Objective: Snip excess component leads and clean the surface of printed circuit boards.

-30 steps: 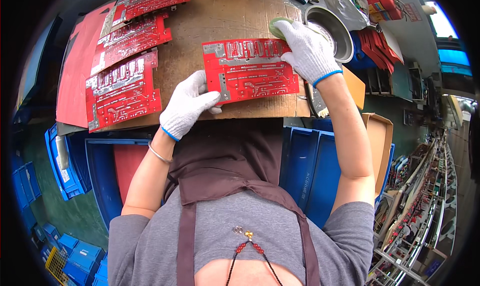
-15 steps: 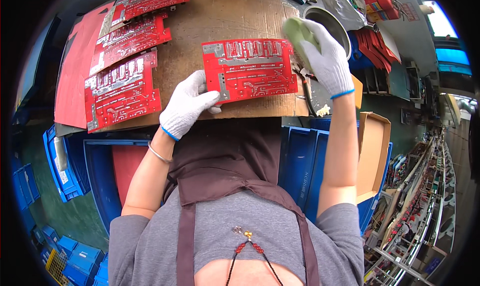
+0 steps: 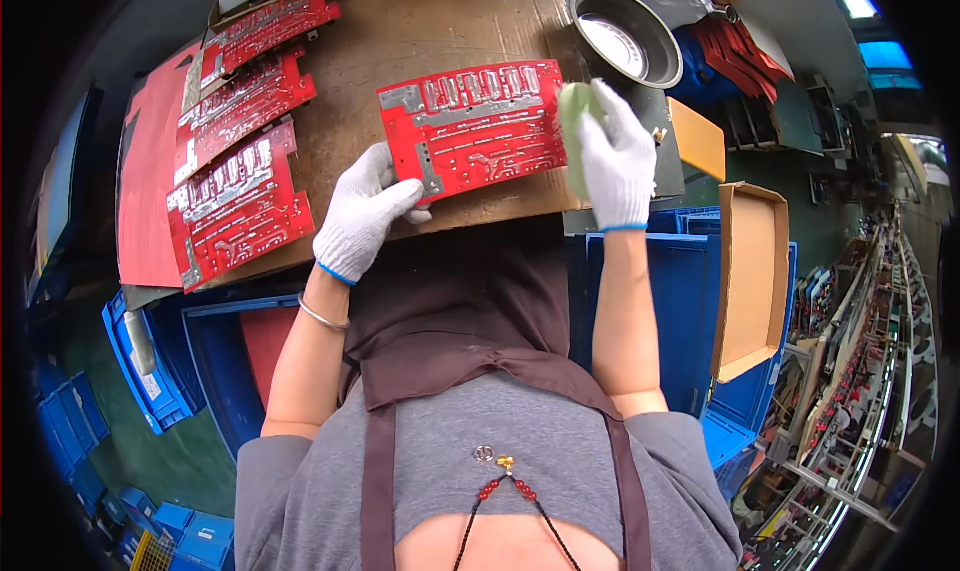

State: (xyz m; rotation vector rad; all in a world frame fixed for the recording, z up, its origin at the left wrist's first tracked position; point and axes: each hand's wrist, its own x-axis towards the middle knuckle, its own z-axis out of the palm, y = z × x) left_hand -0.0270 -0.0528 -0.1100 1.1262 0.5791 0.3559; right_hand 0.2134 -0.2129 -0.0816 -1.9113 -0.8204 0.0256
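Observation:
My left hand (image 3: 362, 211), in a white knit glove, grips a red circuit board (image 3: 475, 131) by its lower left corner, thumb on top. The board is tilted a little over the cardboard, its face with silvery solder tracks upward. My right hand (image 3: 620, 161), gloved too, is closed round an oval green scrubbing brush (image 3: 577, 136), blurred by motion. The brush stands on edge at the board's right edge; whether it touches cannot be told. Several more red boards (image 3: 245, 206) lie overlapping in a row at the left.
A brown cardboard sheet (image 3: 430, 21) covers the table. A metal bowl (image 3: 628, 36) stands at the back right, with a yellow piece (image 3: 697, 139) nearby. Blue crates (image 3: 655, 291) and an open cardboard box (image 3: 752, 281) stand at the table's front right; another blue crate (image 3: 215, 371) is at the left.
My right hand has come down and left with the brush, from beside the bowl to the board's right edge. The board, still in my left hand, sits slightly further left in view.

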